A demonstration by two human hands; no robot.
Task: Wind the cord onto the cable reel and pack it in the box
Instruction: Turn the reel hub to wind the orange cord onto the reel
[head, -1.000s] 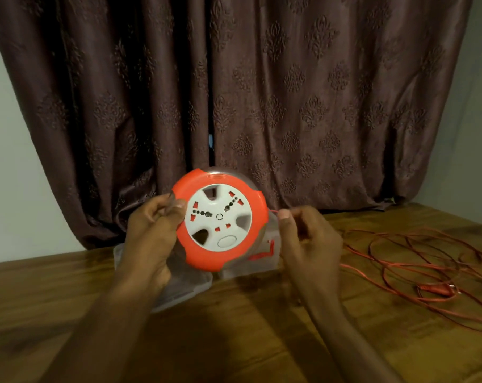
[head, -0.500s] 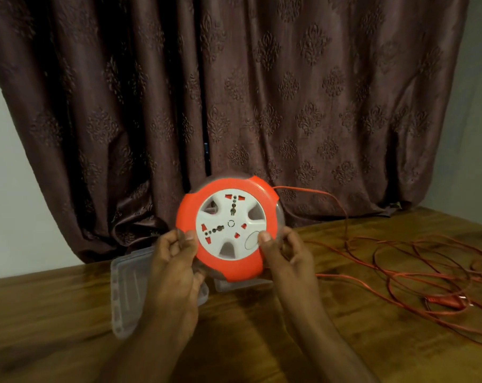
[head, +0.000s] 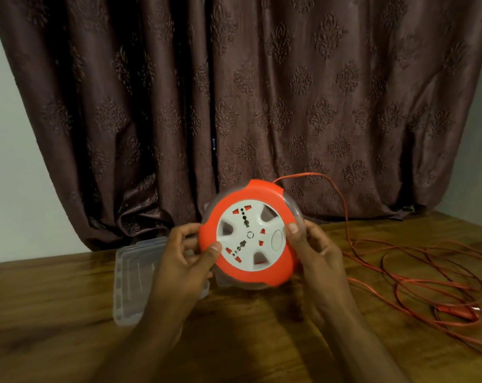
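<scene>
I hold the round orange cable reel [head: 286,214], with its white socket face toward me, above the table. My left hand [head: 187,261] grips its left rim, thumb on the orange edge. My right hand [head: 314,250] grips its right rim. The orange cord [head: 344,205] leaves the top right of the reel, arcs down and lies in loose loops on the table at the right, ending in a red plug [head: 455,312]. The clear plastic box [head: 134,275] lies on the table behind my left hand, partly hidden.
A wooden table [head: 54,313] spans the foreground. A dark patterned curtain [head: 261,92] hangs behind it, with pale wall at both sides. Cord loops cover the table's right side out to the frame edge.
The reel has turned in my hands and shifted slightly right. My right hand moved from pinching the cord to gripping the reel's right rim. The cord now arcs up from the reel's top.
</scene>
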